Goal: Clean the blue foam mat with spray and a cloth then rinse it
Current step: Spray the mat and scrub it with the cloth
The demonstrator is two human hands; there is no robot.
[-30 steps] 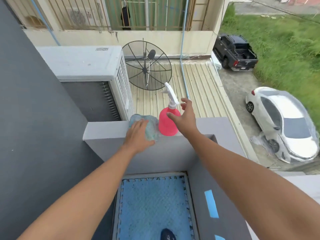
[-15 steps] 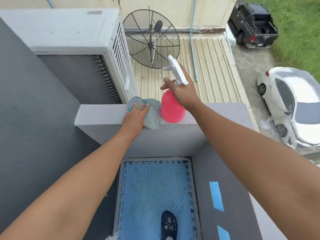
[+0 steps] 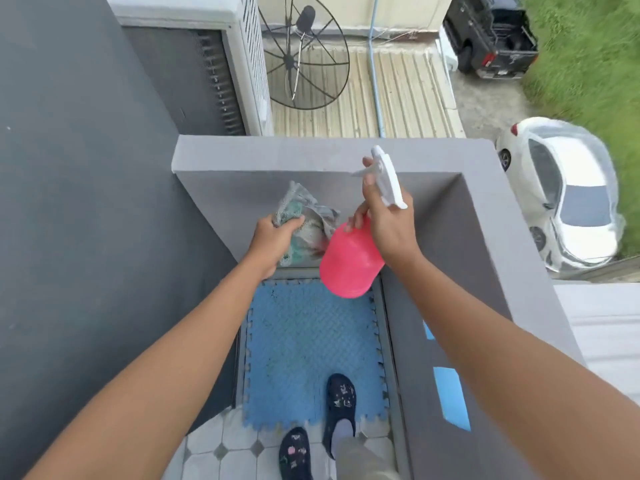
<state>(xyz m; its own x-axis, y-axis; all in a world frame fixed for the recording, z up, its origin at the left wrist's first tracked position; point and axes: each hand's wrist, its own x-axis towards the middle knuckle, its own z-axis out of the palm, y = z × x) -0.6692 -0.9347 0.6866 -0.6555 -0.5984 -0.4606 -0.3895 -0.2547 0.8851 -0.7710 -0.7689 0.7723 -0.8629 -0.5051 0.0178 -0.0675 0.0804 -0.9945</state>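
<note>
Left hand: the left hand point(image 3: 273, 242) is closed in a fist around a bunched cloth point(image 3: 304, 223), held in the air in front of the grey wall, above the far end of the mat.
Cloth: pale green and grey, crumpled, with loose folds sticking up and out to the right of the fingers, just beside the bottle.
Right hand: the right hand point(image 3: 388, 223) is wrapped around the neck of a spray bottle point(image 3: 349, 261), thumb on the near side and fingers curled in front of the trigger.
Spray bottle: pink round body with a white trigger head point(image 3: 386, 178); it is tilted, body low and toward the person, nozzle pointing away and left. It touches nothing but the hand.
Mat: the blue foam mat point(image 3: 304, 344) lies flat on the floor in the narrow corner below both hands, with toothed puzzle edges and darker grubby patches near the middle.
Feet: 1 dark patterned slipper point(image 3: 341, 403) stands on the near right part of the mat; the other slipper point(image 3: 294, 452) is on the tiled floor point(image 3: 221, 441) just off its near edge.
Ledge: the top of the grey wall point(image 3: 277, 154) beyond the hands is bare.
Beyond: an air conditioner unit point(image 3: 221, 57) and a round mesh dish point(image 3: 304, 53) sit past the wall; 2 cars, a white car point(image 3: 568, 192) and a dark pickup point(image 3: 491, 32), are parked far below on the right.
</note>
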